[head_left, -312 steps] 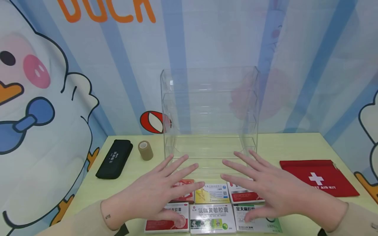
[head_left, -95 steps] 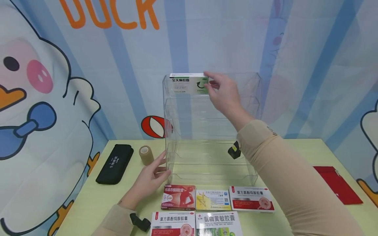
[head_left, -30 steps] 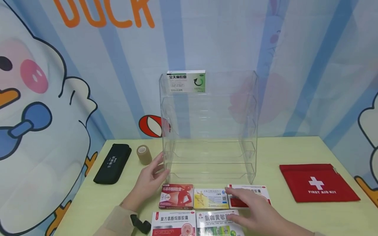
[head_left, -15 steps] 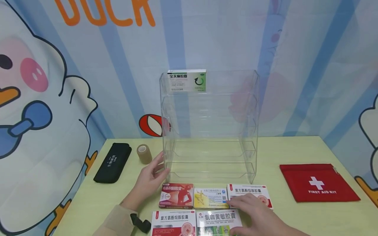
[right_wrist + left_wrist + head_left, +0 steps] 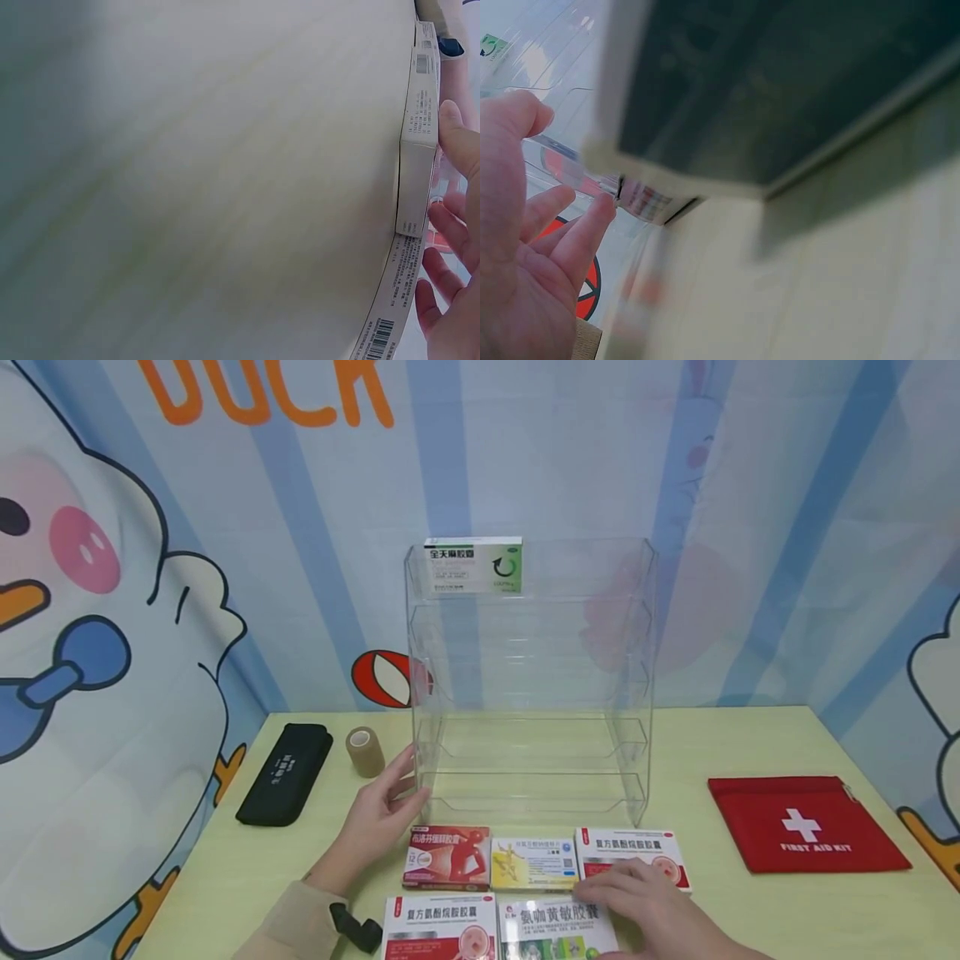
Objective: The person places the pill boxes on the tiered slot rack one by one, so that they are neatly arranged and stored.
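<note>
My left hand (image 5: 381,814) holds the left side of the clear acrylic rack (image 5: 525,774), thumb in front and fingers behind. A white-and-green medicine box (image 5: 474,566) stands in the rack's top tier, at the left. My right hand (image 5: 656,910) reaches over the right end of a white medicine box (image 5: 551,927) that lies flat in the front row. Its fingertips are at the box's far edge and the thumb is by the near right corner (image 5: 450,116). Whether the fingers press on it cannot be told. Left of that box lies a red-and-white medicine box (image 5: 441,929).
Behind lie a red medicine box (image 5: 447,858), a yellow-and-white one (image 5: 534,863) and another red-and-white one (image 5: 633,853). A red first aid pouch (image 5: 810,824) lies at the right. At the left are a black case (image 5: 285,775) and a tan bandage roll (image 5: 365,752).
Since the oldest frame, the white-and-green box has gone from the table into the top tier. My right hand has come down onto the white box's right end; my left hand stays on the rack.
</note>
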Demonstrator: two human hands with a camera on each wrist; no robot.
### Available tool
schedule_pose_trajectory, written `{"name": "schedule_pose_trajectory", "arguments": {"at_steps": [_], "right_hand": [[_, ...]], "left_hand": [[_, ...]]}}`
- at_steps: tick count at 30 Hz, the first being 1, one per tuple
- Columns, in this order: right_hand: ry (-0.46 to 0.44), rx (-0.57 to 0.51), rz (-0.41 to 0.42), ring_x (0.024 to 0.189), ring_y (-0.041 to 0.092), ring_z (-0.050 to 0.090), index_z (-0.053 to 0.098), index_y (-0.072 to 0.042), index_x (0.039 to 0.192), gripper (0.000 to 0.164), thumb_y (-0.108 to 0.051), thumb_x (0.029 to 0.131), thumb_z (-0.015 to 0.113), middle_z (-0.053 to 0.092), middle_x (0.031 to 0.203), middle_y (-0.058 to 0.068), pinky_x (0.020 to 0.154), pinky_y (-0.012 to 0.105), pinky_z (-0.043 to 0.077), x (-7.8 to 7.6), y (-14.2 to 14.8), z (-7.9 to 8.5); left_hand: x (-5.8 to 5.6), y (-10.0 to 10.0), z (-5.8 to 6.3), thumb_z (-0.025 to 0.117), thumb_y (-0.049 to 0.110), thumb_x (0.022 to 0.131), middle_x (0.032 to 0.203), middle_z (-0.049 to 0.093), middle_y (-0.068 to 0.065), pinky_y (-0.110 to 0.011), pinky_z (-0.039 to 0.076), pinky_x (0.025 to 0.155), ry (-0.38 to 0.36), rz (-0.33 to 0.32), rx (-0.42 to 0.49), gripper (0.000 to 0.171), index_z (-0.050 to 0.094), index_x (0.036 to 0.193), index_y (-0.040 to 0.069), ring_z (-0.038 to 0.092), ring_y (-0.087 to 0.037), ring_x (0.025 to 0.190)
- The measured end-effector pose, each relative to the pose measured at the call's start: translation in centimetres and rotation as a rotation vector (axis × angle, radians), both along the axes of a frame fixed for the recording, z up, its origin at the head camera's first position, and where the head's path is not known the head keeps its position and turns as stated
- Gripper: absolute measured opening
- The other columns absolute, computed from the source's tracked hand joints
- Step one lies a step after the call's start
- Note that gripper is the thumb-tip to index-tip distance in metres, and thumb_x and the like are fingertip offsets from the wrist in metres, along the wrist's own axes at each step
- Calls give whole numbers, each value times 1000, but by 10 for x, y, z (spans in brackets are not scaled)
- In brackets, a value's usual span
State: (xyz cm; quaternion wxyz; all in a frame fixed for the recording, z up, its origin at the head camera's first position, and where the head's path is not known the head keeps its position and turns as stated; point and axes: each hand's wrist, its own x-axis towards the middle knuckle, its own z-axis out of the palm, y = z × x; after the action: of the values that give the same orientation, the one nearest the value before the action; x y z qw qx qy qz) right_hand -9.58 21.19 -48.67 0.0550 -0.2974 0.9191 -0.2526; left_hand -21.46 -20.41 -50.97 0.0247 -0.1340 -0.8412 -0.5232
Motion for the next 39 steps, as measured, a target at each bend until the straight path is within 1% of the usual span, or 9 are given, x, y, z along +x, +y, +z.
{"name": "schedule_pose_trajectory", "arguments": {"at_steps": [6, 11, 16, 21, 24, 29, 33, 35, 39], "right_hand": [[-44, 19, 5, 125, 11, 54, 64, -52, 146, 75, -73, 77, 84, 69, 137, -27, 96, 37, 66, 0, 1, 0], [-23, 27, 20, 127, 16, 55, 63, -52, 146, 75, -73, 77, 84, 69, 139, -23, 95, 40, 68, 2, 1, 0], [-8, 16, 19, 126, 16, 57, 63, -51, 144, 74, -71, 76, 86, 68, 140, -22, 97, 43, 68, 4, 2, 0], [15, -43, 8, 124, 12, 58, 64, -50, 141, 72, -68, 76, 88, 67, 139, -20, 96, 37, 68, 8, 2, 0], [23, -119, 17, 123, 10, 57, 65, -47, 141, 71, -63, 77, 90, 66, 140, -16, 93, 30, 68, 10, 2, 0], [-111, -241, 52, 125, 10, 58, 67, -37, 143, 65, -52, 84, 91, 65, 142, -8, 89, 22, 68, 7, 5, 2], [-181, -261, 78, 126, 10, 60, 68, -33, 144, 56, -45, 93, 86, 66, 141, -4, 90, 21, 67, 1, 9, 2], [-188, -276, 92, 126, 10, 61, 70, -30, 144, 52, -41, 95, 84, 67, 140, -2, 90, 22, 67, -1, 10, 2], [-259, -312, 73, 122, 6, 64, 73, -28, 143, 48, -38, 97, 84, 70, 139, 0, 90, 19, 66, -3, 11, 5]], "left_hand": [[1, 0, 1, 74, 20, 106, 171, 52, -10, -38, 61, 111, 1, 3, 1, 78, 36, 174, 26, 63, -37, 148], [3, 0, 2, 74, 21, 106, 171, 53, -11, -39, 61, 112, -15, 19, -4, 77, 36, 173, 31, 63, -37, 148], [4, -1, 1, 74, 20, 106, 171, 52, -11, -39, 60, 112, -24, 15, 11, 77, 37, 173, 29, 63, -37, 148], [3, -2, -1, 74, 20, 106, 170, 53, -10, -38, 60, 113, -30, 6, 30, 75, 39, 172, 29, 63, -37, 148], [2, -2, -3, 74, 20, 107, 169, 54, -10, -37, 60, 113, -27, 2, 39, 75, 39, 172, 30, 63, -37, 148], [0, -2, -5, 74, 19, 107, 169, 55, -12, -35, 61, 112, -8, -8, 49, 74, 40, 172, 29, 63, -38, 148], [-1, -3, -7, 74, 19, 106, 168, 55, -13, -35, 61, 112, -4, -4, 55, 74, 40, 172, 29, 64, -38, 147], [-1, -2, -7, 74, 18, 106, 168, 55, -12, -36, 61, 112, -7, 0, 58, 74, 41, 171, 30, 64, -37, 147], [-1, -1, -6, 74, 18, 106, 169, 55, -11, -36, 61, 112, -7, 1, 53, 74, 41, 171, 30, 64, -37, 147]]}}
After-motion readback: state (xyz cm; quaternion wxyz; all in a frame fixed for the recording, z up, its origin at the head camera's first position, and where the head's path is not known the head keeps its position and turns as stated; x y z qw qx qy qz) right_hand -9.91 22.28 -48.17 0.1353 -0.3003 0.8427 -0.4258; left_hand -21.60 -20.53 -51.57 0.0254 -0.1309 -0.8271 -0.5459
